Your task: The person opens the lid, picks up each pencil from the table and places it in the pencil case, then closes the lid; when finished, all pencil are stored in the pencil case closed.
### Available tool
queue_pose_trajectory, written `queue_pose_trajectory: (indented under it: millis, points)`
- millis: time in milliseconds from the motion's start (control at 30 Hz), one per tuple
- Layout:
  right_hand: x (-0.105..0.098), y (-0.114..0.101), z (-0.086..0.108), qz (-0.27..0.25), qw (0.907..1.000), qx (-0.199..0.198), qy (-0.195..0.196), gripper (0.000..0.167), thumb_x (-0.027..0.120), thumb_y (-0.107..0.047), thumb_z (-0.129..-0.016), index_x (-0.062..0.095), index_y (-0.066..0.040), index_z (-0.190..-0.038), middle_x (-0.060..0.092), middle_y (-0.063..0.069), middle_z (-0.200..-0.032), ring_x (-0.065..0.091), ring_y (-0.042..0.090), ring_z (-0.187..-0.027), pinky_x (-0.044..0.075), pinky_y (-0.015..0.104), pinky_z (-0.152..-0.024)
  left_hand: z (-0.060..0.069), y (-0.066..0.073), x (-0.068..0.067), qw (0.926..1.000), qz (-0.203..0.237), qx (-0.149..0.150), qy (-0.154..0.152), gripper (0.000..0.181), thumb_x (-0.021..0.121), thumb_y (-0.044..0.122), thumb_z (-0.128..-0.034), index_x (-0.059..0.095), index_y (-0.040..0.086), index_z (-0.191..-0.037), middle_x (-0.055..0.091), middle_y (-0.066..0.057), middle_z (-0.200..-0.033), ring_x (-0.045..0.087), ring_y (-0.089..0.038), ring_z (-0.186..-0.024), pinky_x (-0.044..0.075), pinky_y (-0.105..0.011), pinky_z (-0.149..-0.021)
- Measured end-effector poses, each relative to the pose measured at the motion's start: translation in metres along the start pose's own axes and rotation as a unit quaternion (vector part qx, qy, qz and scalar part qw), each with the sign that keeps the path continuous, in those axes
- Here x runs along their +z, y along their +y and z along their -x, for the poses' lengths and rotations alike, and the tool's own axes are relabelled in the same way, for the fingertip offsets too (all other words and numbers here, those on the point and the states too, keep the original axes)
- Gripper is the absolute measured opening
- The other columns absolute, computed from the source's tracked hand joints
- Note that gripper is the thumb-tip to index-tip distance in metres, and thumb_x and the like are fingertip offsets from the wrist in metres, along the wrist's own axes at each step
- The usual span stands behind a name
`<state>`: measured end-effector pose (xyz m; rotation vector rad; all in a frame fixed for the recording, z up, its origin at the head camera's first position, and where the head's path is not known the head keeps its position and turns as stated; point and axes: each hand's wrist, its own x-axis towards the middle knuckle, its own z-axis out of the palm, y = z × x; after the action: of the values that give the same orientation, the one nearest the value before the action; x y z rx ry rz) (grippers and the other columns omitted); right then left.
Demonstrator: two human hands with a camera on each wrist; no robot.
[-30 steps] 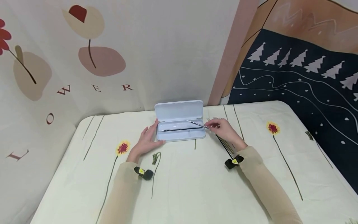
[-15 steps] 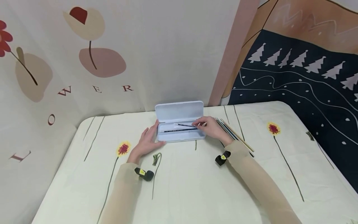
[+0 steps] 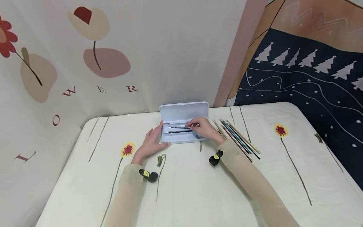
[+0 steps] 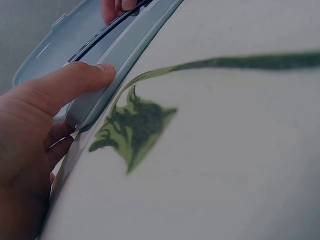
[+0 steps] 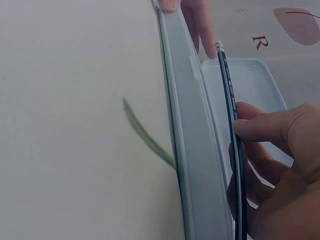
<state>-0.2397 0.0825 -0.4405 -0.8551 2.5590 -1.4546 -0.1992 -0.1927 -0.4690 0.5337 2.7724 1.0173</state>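
Note:
A pale blue pencil case lies with its lid raised near the back of the table. My left hand holds its left end, the thumb on the front wall. My right hand is over the right part of the case. Its thumb and forefinger pinch a dark striped pencil with an eraser end, which points left over the tray. Just in front of that one, another dark pencil lies lengthwise in the case. The right hand hides the right ends of both pencils.
Several more pencils lie slanted on the cloth to the right of the case. Under everything is a white tablecloth printed with flowers. A patterned curtain hangs right behind the case.
My right hand has moved left over the case, bringing its pencil from the right edge into the tray. The pencils on the cloth are now uncovered. My left hand keeps its hold.

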Motion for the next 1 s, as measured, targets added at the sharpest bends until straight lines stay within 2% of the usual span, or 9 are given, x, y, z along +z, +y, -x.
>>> queue_pose_trajectory:
  millis: [433, 633, 1000]
  points:
    - [0.017, 0.003, -0.012, 0.015, 0.9985, 0.05, -0.015, 0.02, 0.061, 0.006, -0.088, 0.074, 0.001, -0.102, 0.071, 0.01, -0.1, 0.062, 0.019, -0.089, 0.05, 0.027, -0.078, 0.0, 0.0, -0.002, 0.9997, 0.01, 0.022, 0.003, 0.101, 0.072, 0.032, -0.0836, 0.006, 0.003, -0.154, 0.015, -0.013, -0.159, 0.017, -0.03, -0.144, -0.002, -0.044, -0.117]
    - [0.02, 0.006, -0.013, 0.018, 0.9985, 0.05, -0.009, 0.021, 0.06, 0.007, -0.088, 0.075, 0.0, -0.102, 0.071, 0.01, -0.101, 0.061, 0.02, -0.091, 0.05, 0.028, -0.08, 0.0, 0.001, -0.004, 0.9996, 0.008, 0.025, 0.007, 0.101, 0.072, 0.032, -0.0835, 0.006, 0.002, -0.154, 0.016, -0.015, -0.159, 0.018, -0.03, -0.144, -0.001, -0.044, -0.117]
    - [0.019, 0.008, -0.011, 0.023, 0.9976, 0.06, -0.025, 0.021, 0.06, 0.005, -0.089, 0.076, -0.003, -0.099, 0.071, 0.009, -0.103, 0.061, 0.021, -0.096, 0.049, 0.027, -0.08, 0.001, 0.001, -0.002, 0.9995, 0.01, 0.028, 0.006, 0.1, 0.072, 0.031, -0.0838, 0.007, 0.001, -0.154, 0.017, -0.015, -0.158, 0.019, -0.03, -0.143, -0.001, -0.044, -0.117]
